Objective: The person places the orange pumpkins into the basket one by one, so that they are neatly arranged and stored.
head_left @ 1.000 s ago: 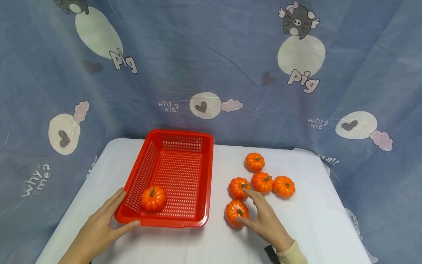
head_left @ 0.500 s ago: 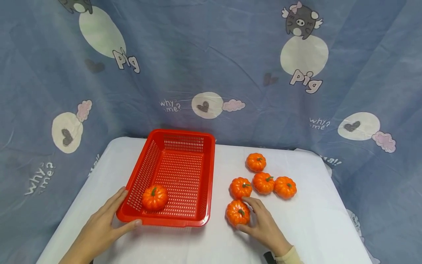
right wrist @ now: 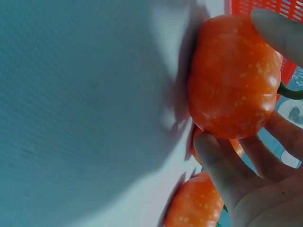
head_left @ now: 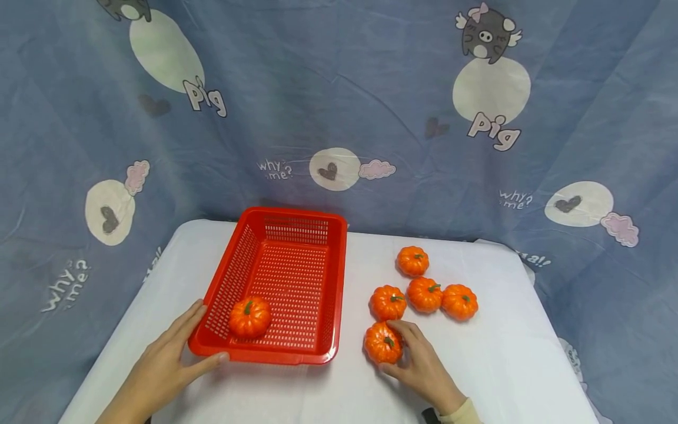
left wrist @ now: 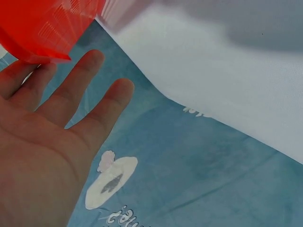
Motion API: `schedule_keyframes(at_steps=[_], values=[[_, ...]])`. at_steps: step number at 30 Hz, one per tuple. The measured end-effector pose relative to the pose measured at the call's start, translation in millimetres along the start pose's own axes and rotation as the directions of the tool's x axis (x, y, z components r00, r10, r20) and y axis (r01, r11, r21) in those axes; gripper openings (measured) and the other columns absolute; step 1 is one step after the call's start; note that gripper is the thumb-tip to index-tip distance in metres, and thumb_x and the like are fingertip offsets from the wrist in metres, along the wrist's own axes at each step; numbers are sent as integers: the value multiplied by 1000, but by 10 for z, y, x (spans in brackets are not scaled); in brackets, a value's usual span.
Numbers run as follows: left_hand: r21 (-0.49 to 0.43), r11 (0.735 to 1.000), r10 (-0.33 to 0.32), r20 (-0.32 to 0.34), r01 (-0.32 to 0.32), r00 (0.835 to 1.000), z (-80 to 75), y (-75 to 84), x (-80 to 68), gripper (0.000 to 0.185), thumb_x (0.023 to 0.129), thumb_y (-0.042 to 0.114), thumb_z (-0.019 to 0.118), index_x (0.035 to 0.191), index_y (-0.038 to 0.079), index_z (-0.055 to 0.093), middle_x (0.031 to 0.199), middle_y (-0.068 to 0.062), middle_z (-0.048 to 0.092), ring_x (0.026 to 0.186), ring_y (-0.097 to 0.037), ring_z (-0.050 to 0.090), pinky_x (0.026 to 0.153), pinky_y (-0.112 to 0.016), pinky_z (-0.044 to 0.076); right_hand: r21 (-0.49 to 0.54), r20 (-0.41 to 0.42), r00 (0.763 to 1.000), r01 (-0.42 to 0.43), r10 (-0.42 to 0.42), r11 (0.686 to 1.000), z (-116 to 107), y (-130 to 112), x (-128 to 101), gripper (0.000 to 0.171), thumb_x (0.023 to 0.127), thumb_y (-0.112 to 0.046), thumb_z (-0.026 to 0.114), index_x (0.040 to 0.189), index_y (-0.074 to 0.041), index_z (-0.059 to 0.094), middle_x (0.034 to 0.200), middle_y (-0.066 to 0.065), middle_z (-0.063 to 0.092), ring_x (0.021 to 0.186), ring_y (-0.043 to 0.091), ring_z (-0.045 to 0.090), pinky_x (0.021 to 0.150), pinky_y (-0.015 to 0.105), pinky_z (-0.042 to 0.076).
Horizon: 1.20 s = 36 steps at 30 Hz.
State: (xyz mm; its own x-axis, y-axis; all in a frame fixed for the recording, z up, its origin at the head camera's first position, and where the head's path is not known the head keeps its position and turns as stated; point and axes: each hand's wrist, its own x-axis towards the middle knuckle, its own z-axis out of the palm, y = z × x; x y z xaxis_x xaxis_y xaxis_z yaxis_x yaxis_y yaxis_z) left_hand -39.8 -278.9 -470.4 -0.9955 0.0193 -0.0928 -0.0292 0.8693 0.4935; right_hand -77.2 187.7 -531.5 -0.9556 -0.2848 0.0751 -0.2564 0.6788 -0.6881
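A: Head view first. R hand?
B: Right hand on the white table, thumb and fingers curled round the nearest pumpkin, which sits just right of the red basket. Four other pumpkins behind it: one just beside, two more in a row w/ it, a fourth further back.
A: L hand?
B: Left hand flat, fingers straight and a bit apart, against the basket's near left corner, thumb on the front rim. One pumpkin in the basket, near end.
A: L wrist view?
B: Fingers straight, spread, tips at the basket's underside. Patterned blue cloth below the table edge.
A: R wrist view?
B: Fingers and thumb clamped on the pumpkin, resting on the table; another pumpkin close by.
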Motion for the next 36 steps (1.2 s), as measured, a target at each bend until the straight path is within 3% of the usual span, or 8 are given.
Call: schedule_keyframes(at_steps=[11,19,24,30,36], values=[[-7,1000,-1,4,1,1000,6,-9,4,121,77,80,66,163,9,20,166,-16,23,140,-51,34,100,-77,34,-10,5,1000,-3,3,1000,-5,-17,-6,82,70,-28,95,142,-15,55,141,2,54,130,24,54,109,49,46],[-3,1000,-10,12,10,1000,3,-5,7,122,76,81,65,163,8,19,165,-18,23,140,-52,35,99,-77,34,36,12,1000,-19,19,999,-32,-90,11,81,71,-32,94,141,-21,56,140,-6,54,121,13,57,97,37,55],[-8,1000,-5,7,5,1000,2,-17,4,121,76,80,66,163,9,19,166,-18,23,140,-52,34,100,-77,34,76,19,1000,-23,22,997,-74,-166,26,81,71,-32,94,142,-22,55,139,-10,53,120,11,57,95,35,56],[-8,1000,-12,11,12,1000,10,-28,-4,122,76,81,65,163,10,18,166,-17,22,141,-51,34,100,-77,34,99,2,999,36,-37,994,-116,-218,48,82,72,-32,94,143,-24,54,138,-12,53,122,11,56,94,34,56],[-10,1000,-14,13,14,1000,10,-30,1,122,76,81,65,163,10,19,166,-17,23,141,-51,33,100,-77,34,77,-61,984,171,-166,982,-149,-261,98,84,72,-27,94,145,-19,54,137,-8,53,121,15,57,90,36,59]])
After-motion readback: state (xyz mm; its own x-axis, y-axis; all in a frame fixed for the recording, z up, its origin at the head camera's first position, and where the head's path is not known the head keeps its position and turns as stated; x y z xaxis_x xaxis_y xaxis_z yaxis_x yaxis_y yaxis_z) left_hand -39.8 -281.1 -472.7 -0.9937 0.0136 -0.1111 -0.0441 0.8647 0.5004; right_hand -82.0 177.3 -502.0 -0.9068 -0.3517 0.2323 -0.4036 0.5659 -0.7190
